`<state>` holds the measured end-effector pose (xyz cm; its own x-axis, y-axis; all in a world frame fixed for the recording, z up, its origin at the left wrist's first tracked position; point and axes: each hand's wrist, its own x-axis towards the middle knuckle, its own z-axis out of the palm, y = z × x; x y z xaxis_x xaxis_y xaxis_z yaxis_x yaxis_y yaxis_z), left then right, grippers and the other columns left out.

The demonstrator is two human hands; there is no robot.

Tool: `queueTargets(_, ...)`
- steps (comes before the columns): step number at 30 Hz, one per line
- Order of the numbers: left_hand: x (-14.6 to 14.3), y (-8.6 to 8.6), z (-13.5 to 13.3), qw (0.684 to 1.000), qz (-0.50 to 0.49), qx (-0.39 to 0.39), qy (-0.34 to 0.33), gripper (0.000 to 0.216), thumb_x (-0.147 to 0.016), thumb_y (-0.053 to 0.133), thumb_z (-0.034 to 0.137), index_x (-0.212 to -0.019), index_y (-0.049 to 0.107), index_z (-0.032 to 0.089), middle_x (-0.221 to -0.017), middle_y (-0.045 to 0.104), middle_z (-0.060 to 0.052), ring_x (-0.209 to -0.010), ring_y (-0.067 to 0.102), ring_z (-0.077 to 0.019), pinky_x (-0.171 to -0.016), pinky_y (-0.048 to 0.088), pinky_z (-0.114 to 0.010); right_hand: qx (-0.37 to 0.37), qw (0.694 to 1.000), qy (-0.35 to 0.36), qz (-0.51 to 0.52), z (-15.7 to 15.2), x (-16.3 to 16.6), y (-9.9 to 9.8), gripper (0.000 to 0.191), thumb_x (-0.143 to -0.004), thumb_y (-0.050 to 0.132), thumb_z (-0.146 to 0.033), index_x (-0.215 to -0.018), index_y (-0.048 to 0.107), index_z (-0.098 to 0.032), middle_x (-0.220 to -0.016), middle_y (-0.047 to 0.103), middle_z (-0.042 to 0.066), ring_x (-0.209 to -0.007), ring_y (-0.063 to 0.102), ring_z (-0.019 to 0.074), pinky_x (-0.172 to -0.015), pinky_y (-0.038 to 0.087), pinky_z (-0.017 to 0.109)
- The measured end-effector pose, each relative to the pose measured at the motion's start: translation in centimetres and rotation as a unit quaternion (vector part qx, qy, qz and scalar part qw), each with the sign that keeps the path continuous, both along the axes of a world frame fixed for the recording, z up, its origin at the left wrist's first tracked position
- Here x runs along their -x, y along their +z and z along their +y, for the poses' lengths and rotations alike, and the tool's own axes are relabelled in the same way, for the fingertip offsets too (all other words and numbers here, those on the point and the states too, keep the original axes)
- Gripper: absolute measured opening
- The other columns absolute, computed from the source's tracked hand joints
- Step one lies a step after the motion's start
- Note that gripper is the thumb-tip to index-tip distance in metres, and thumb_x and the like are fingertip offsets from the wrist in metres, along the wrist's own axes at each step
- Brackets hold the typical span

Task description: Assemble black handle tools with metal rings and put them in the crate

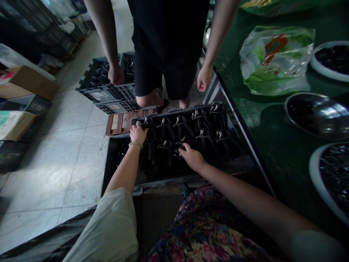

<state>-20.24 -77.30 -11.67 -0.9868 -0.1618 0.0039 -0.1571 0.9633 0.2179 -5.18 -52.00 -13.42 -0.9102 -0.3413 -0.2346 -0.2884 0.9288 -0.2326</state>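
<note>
A grey plastic crate [163,182] in front of me holds rows of black two-armed pieces with shiny metal parts at the top, which look like hand grip strengtheners [203,134]. My left hand [138,134] rests at the crate's far left corner, thumb spread away from the fingers, a bracelet on the wrist. In the middle of the near row, my right hand [191,156] pinches one black hand grip [178,147] between thumb and fingers. Its lower part is lost in the dark of the crate.
Facing me stands a person [169,47], both arms hanging down, behind the crate. Stacked crates [109,94] sit on a wooden pallet [120,122]. On the green table [253,120] at right are a plastic bag [278,60], a metal bowl [324,112] and white basins [315,163] of dark parts.
</note>
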Motion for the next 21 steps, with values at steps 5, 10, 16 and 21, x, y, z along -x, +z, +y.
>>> queueTargets(5, 1.2, 0.1, -0.3, 0.998, -0.011, -0.040, -0.051, 0.042, -0.092, 0.045, 0.017, -0.128, 0.041, -0.003, -0.112, 0.060, -0.025, -0.104, 0.060, -0.0284, -0.089, 0.045, -0.042, -0.018, 0.999, -0.032, -0.004, 2.2, 0.5, -0.2, 0.028, -0.092, 0.039, -0.011, -0.114, 0.056, -0.013, -0.111, 0.058, 0.014, -0.088, 0.063, 0.0213, -0.067, 0.047, 0.026)
queueTargets(10, -4.5, 3.0, -0.7, 0.985, 0.057, -0.057, -0.153, 0.049, -0.092, 0.042, 0.015, -0.141, 0.037, 0.013, -0.131, 0.052, -0.017, -0.119, 0.052, -0.0256, -0.100, 0.042, -0.039, 0.000, 0.999, -0.033, -0.016, 3.3, -1.1, -0.2, 0.022, -0.089, 0.044, -0.012, -0.108, 0.057, -0.010, -0.109, 0.059, 0.015, -0.091, 0.062, 0.0219, -0.071, 0.046, 0.027)
queueTargets(16, -15.6, 1.6, 0.5, 0.840, -0.135, 0.066, -0.522, 0.047, -0.087, 0.045, 0.007, -0.125, 0.059, 0.030, -0.139, 0.052, -0.005, -0.133, 0.041, -0.0260, -0.113, 0.027, -0.050, 0.048, 0.995, 0.043, -0.072, 6.6, -5.4, -0.1, 0.013, -0.085, 0.056, -0.015, -0.096, 0.061, -0.017, -0.094, 0.064, 0.004, -0.081, 0.063, 0.0158, -0.069, 0.045, 0.023)
queueTargets(21, -16.9, 1.9, 1.2, 0.790, -0.375, 0.148, -0.462, 0.027, -0.081, 0.048, 0.007, -0.091, 0.072, 0.017, -0.095, 0.072, -0.012, -0.094, 0.067, -0.0249, -0.093, 0.047, -0.043, 0.051, 0.991, -0.121, -0.010, 11.2, -3.2, 1.6, 0.022, -0.097, 0.042, -0.032, -0.105, 0.057, -0.018, -0.109, 0.061, 0.007, -0.094, 0.062, 0.0140, -0.081, 0.045, 0.022)
